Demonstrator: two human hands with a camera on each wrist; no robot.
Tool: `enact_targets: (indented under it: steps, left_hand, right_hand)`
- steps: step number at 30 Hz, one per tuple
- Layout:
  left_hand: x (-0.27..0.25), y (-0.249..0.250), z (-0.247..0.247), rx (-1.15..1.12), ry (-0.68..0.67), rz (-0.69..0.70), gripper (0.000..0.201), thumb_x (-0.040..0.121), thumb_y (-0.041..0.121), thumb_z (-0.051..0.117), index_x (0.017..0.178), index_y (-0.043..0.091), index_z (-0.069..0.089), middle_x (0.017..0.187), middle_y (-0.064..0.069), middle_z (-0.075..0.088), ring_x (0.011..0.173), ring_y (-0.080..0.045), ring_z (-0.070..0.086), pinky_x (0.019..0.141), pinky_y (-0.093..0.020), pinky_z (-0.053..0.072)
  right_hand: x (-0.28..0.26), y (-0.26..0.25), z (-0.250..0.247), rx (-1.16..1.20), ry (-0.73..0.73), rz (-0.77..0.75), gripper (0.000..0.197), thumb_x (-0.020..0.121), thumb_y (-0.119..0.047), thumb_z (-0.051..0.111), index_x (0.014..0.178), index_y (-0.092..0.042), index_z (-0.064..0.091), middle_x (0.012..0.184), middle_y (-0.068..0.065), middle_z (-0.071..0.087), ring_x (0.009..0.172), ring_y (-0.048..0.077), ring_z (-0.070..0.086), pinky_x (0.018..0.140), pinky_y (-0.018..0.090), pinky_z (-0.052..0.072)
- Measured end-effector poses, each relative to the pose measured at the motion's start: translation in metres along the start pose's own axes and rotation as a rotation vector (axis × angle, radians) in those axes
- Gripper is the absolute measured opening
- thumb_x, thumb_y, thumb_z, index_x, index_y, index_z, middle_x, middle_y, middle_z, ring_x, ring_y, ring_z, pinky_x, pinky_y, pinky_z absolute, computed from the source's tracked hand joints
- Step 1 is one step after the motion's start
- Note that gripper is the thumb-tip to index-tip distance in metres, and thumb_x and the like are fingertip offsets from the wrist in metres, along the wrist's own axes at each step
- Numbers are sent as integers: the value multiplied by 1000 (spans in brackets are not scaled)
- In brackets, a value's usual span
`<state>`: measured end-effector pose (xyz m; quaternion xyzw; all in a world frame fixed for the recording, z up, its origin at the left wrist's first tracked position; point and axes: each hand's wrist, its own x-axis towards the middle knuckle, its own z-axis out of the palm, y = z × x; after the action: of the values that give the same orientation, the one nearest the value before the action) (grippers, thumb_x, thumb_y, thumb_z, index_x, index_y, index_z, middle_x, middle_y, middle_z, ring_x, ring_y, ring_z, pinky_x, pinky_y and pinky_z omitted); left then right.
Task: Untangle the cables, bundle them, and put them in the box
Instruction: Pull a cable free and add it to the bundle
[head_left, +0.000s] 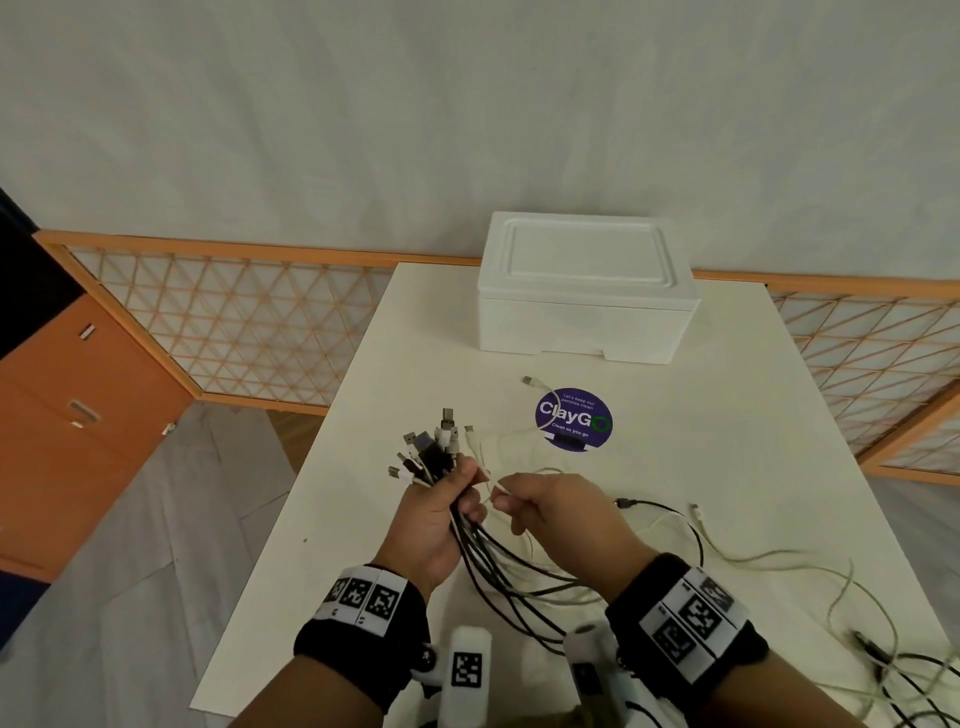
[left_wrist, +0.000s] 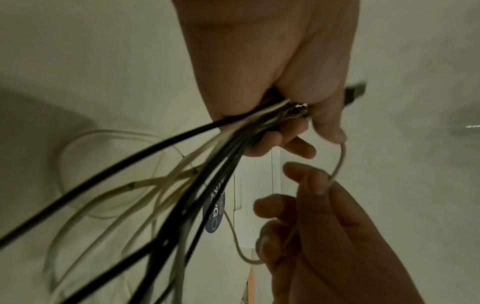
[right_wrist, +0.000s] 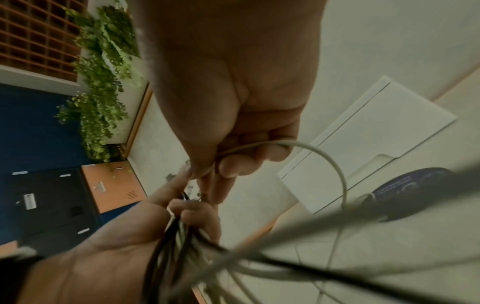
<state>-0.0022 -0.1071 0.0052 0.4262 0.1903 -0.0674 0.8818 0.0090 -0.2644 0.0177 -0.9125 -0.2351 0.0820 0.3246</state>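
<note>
A bunch of black and white cables (head_left: 441, 457) is gathered upright in the left hand (head_left: 434, 519), whose fingers curl round the cords just below the plugs; the plug ends fan out above the fist and the loose lengths trail down toward the near edge of the counter (head_left: 727, 415). The right hand (head_left: 556, 512), just beside the left, pinches a single thin white cable (right_wrist: 335, 164) between thumb and fingertips; in the right wrist view this cord arcs out of the pinch in a loop. Its far end lies across a round purple sticker (head_left: 574, 420) on the counter, with the plug just beyond the sticker. More black and pale cords (head_left: 779, 561) lie spread over the counter to the right, some running off the near right corner. The white box (head_left: 584, 291) stands at the far edge of the counter with its lid on, well apart from both hands. Beyond the counter runs a low lattice screen (head_left: 234, 322) with an orange frame, and orange cabinets (head_left: 78, 415) stand to the left.
</note>
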Motion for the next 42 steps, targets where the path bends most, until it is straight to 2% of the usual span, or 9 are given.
enact_targets:
  steps: [4, 8, 15, 18, 21, 27, 33, 38, 42]
  left_hand:
    - [0, 0, 4, 61, -4, 12, 24, 78, 23, 62, 59, 13, 71, 60, -6, 44, 43, -12, 42, 54, -25, 37]
    - [0, -1, 5, 113, 5, 49, 27, 80, 27, 62, 56, 16, 69, 62, -6, 51, 44, -10, 38, 54, -27, 35]
    - [3, -5, 9, 72, 98, 37, 17, 82, 18, 66, 72, 10, 56, 57, 0, 50, 45, -8, 38, 46, -21, 36]
    - [2, -7, 12, 87, 51, 2, 19, 75, 23, 68, 68, 10, 55, 58, -2, 49, 50, -12, 46, 52, -25, 42]
    - [2, -5, 16, 69, 67, 2, 24, 88, 25, 61, 73, 7, 58, 61, -5, 59, 60, -19, 58, 63, -32, 50]
    - [-2, -3, 16, 93, 34, 3, 42, 93, 23, 57, 52, 17, 65, 55, -2, 56, 57, -18, 57, 66, -34, 48]
    - [-3, 0, 11, 61, -29, -52, 27, 87, 7, 59, 63, 13, 70, 66, -7, 61, 64, -19, 61, 67, -31, 53]
    - [-6, 4, 7, -44, -89, -180, 16, 80, 1, 50, 92, 3, 61, 86, -17, 71, 74, -25, 69, 73, -36, 59]
    - [-6, 6, 4, -95, -140, -199, 26, 80, -1, 46, 101, 0, 61, 96, -20, 72, 82, -29, 71, 80, -39, 57]
  right_hand:
    - [2, -6, 4, -85, -33, -12, 22, 98, -40, 44, 99, -30, 64, 76, -3, 67, 76, 13, 60, 61, 25, 39]
    - [-1, -3, 4, -106, -17, -2, 27, 96, -47, 45, 99, -28, 63, 76, -1, 67, 76, 15, 61, 66, 30, 47]
    - [-12, 2, 2, -24, 62, -58, 27, 94, -34, 44, 107, -24, 66, 97, -5, 68, 91, 15, 60, 77, 28, 47]
    - [-11, -1, 3, -45, 27, -67, 27, 94, -38, 45, 108, -28, 66, 98, -4, 68, 91, 15, 60, 76, 27, 46]
    - [-10, -3, 1, -65, 27, -52, 22, 96, -33, 50, 110, -28, 66, 101, -3, 68, 94, 15, 60, 77, 27, 44]
    - [-15, 2, -4, -49, 25, -30, 23, 94, -35, 54, 112, -27, 67, 104, -4, 69, 96, 13, 61, 74, 19, 38]
    - [-17, 8, -4, -64, 47, -15, 18, 95, -31, 54, 105, -24, 67, 93, -5, 67, 88, 13, 59, 73, 24, 41]
    - [-19, 15, -9, 29, 111, 8, 10, 95, -24, 54, 96, -21, 64, 78, -14, 58, 79, 9, 55, 73, 26, 44]
    - [-20, 21, -12, 178, 193, 58, 11, 97, -21, 51, 90, -22, 59, 70, -13, 58, 69, 2, 54, 64, 14, 41]
